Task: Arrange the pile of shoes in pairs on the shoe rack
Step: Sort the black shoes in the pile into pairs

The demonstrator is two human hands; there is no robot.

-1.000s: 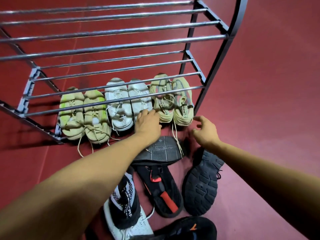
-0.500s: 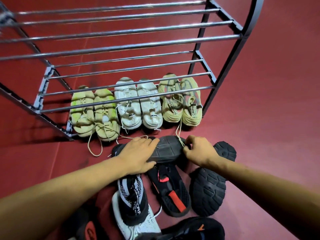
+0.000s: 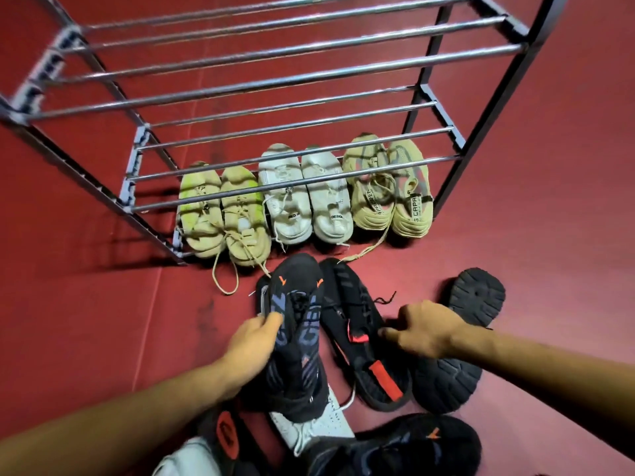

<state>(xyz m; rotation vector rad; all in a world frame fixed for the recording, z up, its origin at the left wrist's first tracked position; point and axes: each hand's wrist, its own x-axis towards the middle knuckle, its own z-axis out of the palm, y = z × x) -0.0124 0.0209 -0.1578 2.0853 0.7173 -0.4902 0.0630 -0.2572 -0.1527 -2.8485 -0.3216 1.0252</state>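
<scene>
The left hand (image 3: 254, 341) had its fingers clamped on a black sneaker (image 3: 295, 334), lifted above the pile. The right hand (image 3: 426, 329) hovered loosely curled, holding nothing. Bare red floor (image 3: 103, 321) lay leftward, before the shoe rack (image 3: 275, 84).

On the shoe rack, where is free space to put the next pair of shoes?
The upper bar shelves of the shoe rack are bare. The bottom row is crowded: yellow pair, white pair and tan pair fill it side to side.
</scene>
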